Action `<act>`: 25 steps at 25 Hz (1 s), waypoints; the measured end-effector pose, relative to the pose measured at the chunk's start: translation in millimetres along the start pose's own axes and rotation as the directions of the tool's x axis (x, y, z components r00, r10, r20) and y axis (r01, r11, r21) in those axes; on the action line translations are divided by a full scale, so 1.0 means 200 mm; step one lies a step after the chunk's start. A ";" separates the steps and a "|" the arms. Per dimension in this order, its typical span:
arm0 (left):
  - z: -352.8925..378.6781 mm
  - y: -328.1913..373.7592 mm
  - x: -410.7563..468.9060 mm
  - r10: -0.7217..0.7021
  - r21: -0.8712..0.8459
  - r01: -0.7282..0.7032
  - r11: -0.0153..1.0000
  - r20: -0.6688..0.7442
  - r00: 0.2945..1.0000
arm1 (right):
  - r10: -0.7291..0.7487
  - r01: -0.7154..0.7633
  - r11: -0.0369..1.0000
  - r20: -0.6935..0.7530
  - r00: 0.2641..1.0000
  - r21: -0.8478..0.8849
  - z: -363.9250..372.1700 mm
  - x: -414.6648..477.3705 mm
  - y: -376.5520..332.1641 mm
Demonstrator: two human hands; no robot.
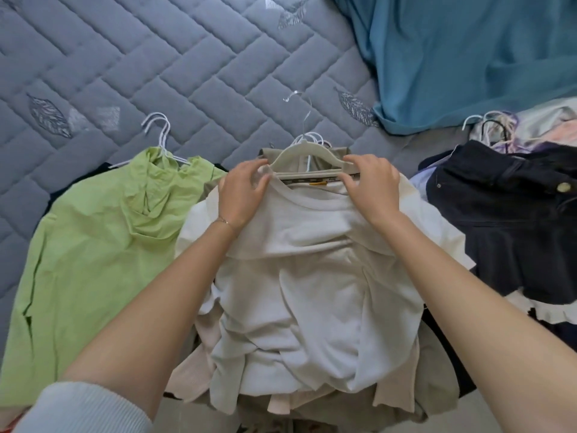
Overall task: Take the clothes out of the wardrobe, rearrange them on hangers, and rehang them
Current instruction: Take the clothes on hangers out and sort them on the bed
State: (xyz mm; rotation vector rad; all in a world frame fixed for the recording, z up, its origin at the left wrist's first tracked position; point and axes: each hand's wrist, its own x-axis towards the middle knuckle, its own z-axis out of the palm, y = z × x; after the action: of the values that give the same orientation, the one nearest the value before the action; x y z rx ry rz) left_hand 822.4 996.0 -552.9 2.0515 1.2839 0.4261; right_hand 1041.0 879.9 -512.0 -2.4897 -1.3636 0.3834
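Two hands are set on one garment: the left hand (242, 185) is pinched on the left shoulder of a cream top (312, 276), and the right hand (371, 182) is closed on the right end of a beige hanger (299, 151) at the neckline. The hands are held apart, one at each end of the hanger. The top is laid near the mattress (125, 57) edge closest to the person, on a stack of pale clothes, with its hem hanging over that edge. Whether both hanger arms are seated inside the shoulders cannot be told; the left arm appears to be only at the collar.

Several risks are judged from this. If the collar is stretched over the hanger end too hard, the neckline may be pulled out of shape. Other hooks (315, 139) are bunched directly behind the beige hanger, so a neighbouring hanger may be snagged and dragged up when the top is lifted. With the hem already over the edge, the loose stack beneath may be pulled off the mattress.

A green hooded top (103, 245) on white hangers (159, 129) is lying toward the left edge, a dark denim garment (505, 214) toward the right edge, and a blue cloth (468, 51) at the far right corner.
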 end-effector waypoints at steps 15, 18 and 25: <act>-1.02 0.06 -0.50 -0.042 0.090 0.058 0.994 -0.167 0.985 | -0.134 0.138 0.946 -0.034 0.990 0.293 -0.38 -0.46 -0.80; -1.15 -0.09 -0.53 -0.047 0.076 0.062 0.995 -0.182 0.982 | -0.151 0.155 0.938 -0.039 0.988 0.308 -0.30 -0.54 -1.01; -1.37 -0.63 -0.55 -0.074 0.062 0.079 0.995 -0.087 0.993 | -0.070 0.079 0.953 -0.039 0.997 0.292 0.11 -0.60 -1.47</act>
State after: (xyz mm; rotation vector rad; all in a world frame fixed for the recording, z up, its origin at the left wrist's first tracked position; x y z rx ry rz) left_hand 526.7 1036.2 -434.2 2.0491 1.4394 0.4454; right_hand 743.3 931.9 -414.4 -2.1875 -1.2808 0.4928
